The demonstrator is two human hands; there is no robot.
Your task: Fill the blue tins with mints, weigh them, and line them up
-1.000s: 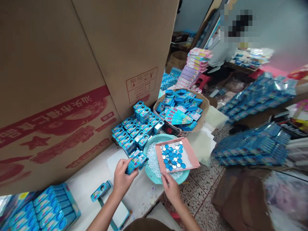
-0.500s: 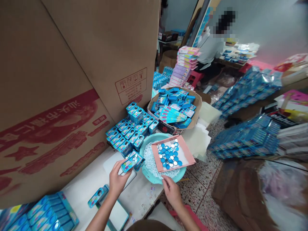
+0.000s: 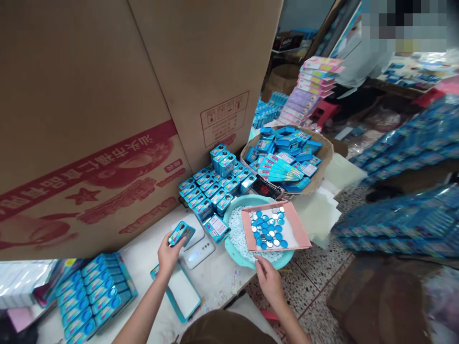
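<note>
My left hand [image 3: 168,258] is closed around a small blue printed tin [image 3: 182,233] with a dark round hole in its top, held above the white table. Beside that tin lie two pale phone-like slabs [image 3: 197,253]. My right hand [image 3: 268,281] is at the near rim of a turquoise basin [image 3: 236,255], its thumb and fingers pinched together. What is between those fingertips is too small to make out. White pellets [image 3: 239,229] fill the basin. Resting across it is a pink box lid [image 3: 301,234] holding blue and silver discs [image 3: 267,228].
Rows of blue tins [image 3: 204,188] stand behind, against a big brown carton [image 3: 107,95]. A cardboard box [image 3: 324,157] is heaped with more tins. Left are packed tins [image 3: 96,291] and a shallow blue-rimmed tray [image 3: 182,296]. A person [image 3: 369,57] sits at the back right.
The view has swung left. My left hand has moved away from the basin and now holds a tin with an open hole; before, white pellets showed on the held tin. My right hand stays by the rim.
</note>
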